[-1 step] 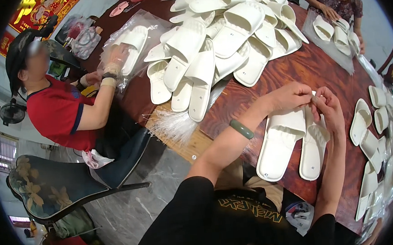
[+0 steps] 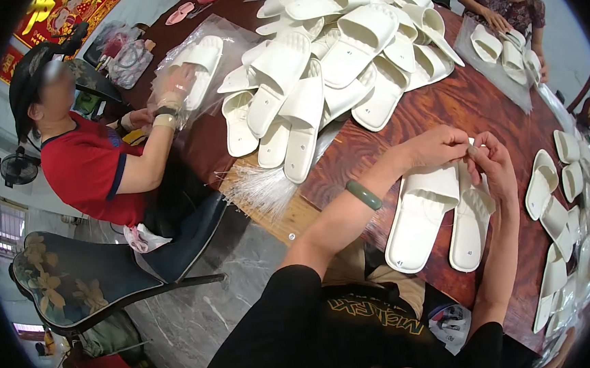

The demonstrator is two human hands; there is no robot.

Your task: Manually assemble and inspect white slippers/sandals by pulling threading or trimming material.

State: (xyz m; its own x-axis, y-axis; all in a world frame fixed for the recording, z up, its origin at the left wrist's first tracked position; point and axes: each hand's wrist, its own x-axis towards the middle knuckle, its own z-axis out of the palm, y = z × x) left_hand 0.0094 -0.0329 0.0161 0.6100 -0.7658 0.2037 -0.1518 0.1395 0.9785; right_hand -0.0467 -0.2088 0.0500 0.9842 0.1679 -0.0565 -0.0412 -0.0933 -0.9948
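- The left hand [image 2: 436,148] and the right hand [image 2: 495,166] meet fingertip to fingertip above a pair of white slippers [image 2: 438,218]; both are pinched on something tiny between them, too small to make out, possibly a tag or fastener.
- The pair lies side by side on the dark red wooden table [image 2: 440,112], close to its near edge, toes toward the person; the hands hover just over the straps.
- A green bangle [image 2: 364,194] sits on the left wrist.
- A big heap of white slippers [image 2: 333,51] fills the middle of the table toward the far edge.
- A bundle of thin clear plastic strands [image 2: 257,186] rests at the table's left edge, just beside the heap.
- More white slippers line up in a row [image 2: 557,220] along the right edge.
- At the left side, a person in a red shirt [image 2: 92,167] presses a slipper inside a clear plastic bag [image 2: 191,65].
- At the far right corner, another person's hands [image 2: 499,23] rest near slippers on a clear sheet.
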